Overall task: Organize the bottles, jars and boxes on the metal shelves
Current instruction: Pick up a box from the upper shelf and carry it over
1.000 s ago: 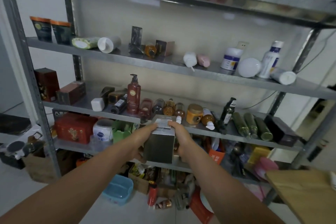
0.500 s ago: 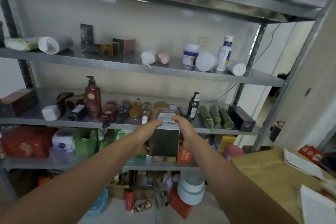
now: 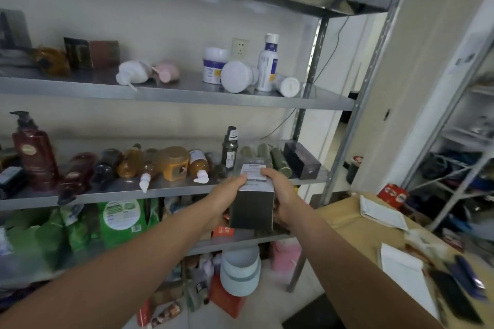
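Both my hands hold a silver-grey box (image 3: pixel 251 208) with a white label on top, in front of the middle metal shelf (image 3: pixel 165 191). My left hand (image 3: pixel 227 195) grips its left side and my right hand (image 3: pixel 280 195) grips its right side, fingers curled over the top. Behind the box lie green bottles (image 3: pixel 278 159) and a black box (image 3: pixel 302 159). A dark upright bottle (image 3: pixel 230 148), an orange jar (image 3: pixel 173 159) and several toppled amber bottles fill that shelf, with a maroon pump bottle (image 3: pixel 33 152) at the left.
The upper shelf (image 3: pixel 187 97) carries white jars, a white bottle (image 3: pixel 268 62), toppled pump bottles and brown boxes. Green packets (image 3: pixel 121 217) sit on the lower shelf. A white tub (image 3: pixel 240 271) and boxes stand on the floor. At right is a cardboard-topped table (image 3: pixel 347 216) with papers.
My view has swung to the right along the shelves. Both hands carried the silver-grey box rightward with it, now in front of the green bottles near the shelf's right end.
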